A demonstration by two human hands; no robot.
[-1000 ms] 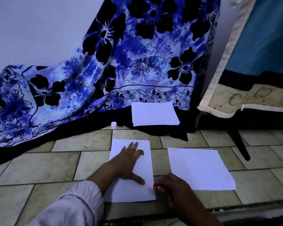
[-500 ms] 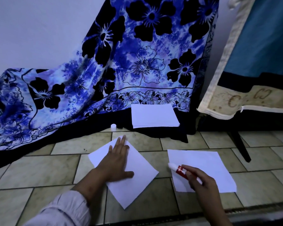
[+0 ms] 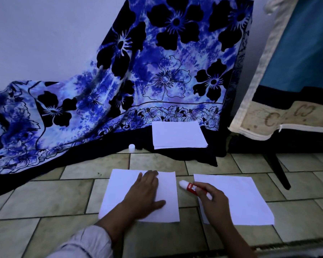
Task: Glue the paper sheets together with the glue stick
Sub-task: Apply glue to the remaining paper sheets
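White sheet (image 3: pixel 119 192) under flat left hand (image 3: pixel 145 194); right hand (image 3: pixel 213 200) grips glue stick (image 3: pixel 191 187).

tiled floor (image 3: pixel 45 202) | left sheet (image 3: pixel 119 190) | right sheet (image 3: pixel 250 202) | white cap (image 3: pixel 131 147) | floral cloth (image 3: pixel 45 146)

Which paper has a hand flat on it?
The near-left sheet: the left hand lies flat on it. The near-right sheet and the far stack on the cloth carry no flat hand.

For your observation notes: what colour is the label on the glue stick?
Red, on the white glue stick; head view.
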